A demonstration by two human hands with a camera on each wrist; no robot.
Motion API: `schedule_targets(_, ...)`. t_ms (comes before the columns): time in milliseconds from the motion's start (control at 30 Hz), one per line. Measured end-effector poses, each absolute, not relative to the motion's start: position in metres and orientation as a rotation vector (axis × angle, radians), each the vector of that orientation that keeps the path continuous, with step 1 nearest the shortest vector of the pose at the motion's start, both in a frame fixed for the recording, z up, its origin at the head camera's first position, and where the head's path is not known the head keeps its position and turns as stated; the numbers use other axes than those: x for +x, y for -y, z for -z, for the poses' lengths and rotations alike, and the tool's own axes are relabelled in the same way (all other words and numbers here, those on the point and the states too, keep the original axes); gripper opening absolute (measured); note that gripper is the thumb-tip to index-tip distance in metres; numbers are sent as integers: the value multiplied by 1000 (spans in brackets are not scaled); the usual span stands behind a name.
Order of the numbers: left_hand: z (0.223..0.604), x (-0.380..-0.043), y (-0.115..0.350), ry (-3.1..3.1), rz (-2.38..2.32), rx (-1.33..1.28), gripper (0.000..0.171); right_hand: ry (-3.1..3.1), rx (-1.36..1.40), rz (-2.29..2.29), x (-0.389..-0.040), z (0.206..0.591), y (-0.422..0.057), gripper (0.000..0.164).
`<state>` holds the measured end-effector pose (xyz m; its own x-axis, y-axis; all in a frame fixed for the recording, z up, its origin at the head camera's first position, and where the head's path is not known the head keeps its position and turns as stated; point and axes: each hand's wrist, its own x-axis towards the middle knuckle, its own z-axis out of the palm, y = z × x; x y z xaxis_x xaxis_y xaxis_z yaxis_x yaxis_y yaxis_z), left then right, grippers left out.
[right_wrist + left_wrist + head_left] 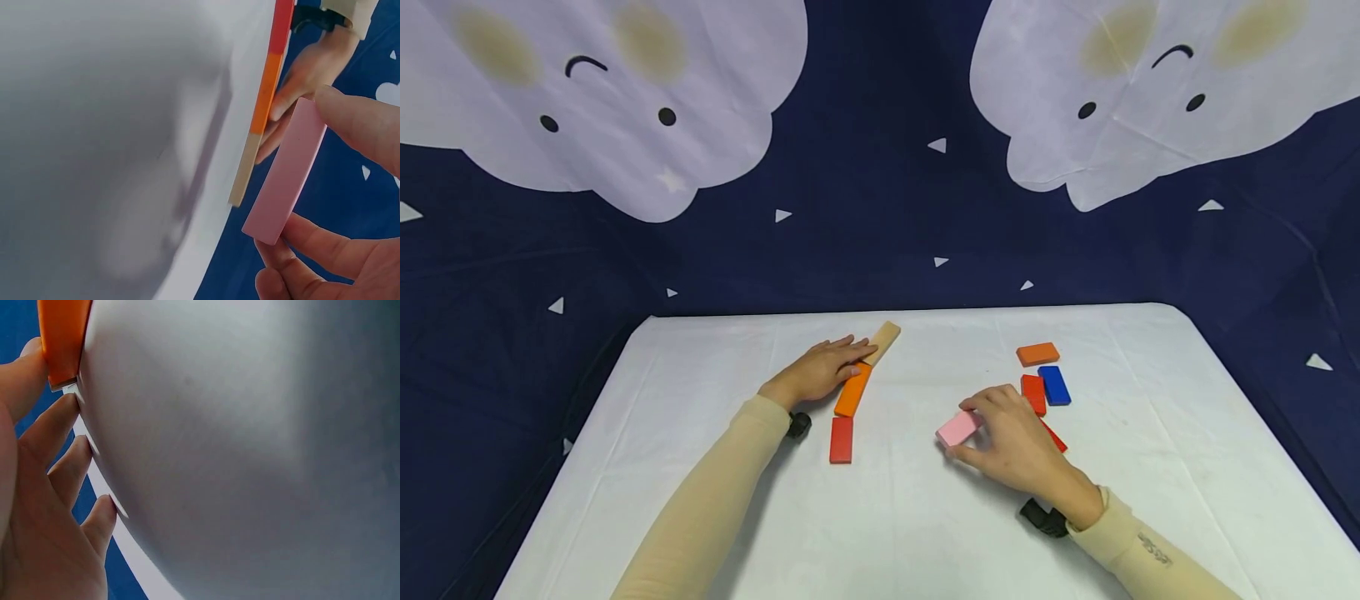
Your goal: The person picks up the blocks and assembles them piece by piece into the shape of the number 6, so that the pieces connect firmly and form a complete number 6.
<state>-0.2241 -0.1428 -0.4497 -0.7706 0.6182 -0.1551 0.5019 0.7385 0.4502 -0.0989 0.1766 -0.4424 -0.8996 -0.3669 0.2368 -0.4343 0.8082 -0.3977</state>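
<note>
My right hand (1013, 442) pinches a pink block (958, 428) by its two ends, thumb at one and fingers at the other. In the right wrist view the pink block (287, 172) appears held clear of the white surface. My left hand (820, 371) lies with fingers extended at a row of end-to-end blocks. Its fingertips touch a natural-wood block (886, 337), and the thumb meets an orange block (853, 392). A red block (841, 440) forms the near end of that row. In the left wrist view the orange block (64, 340) sits beside the thumb.
Right of centre lie an orange block (1037, 354), a blue block (1055, 386) and a red block (1033, 393). Another red block (1054, 436) is partly hidden behind my right hand. A white cloth covers the table (700, 350); a dark blue cloud-print cloth (865, 167) hangs behind.
</note>
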Motion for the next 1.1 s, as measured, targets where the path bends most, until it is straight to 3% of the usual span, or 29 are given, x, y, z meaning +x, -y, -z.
schedule_targets(1100, 450, -223, 143, -2654, -564, 883, 50, 2883, 829, -621, -91, 444, -115, 60)
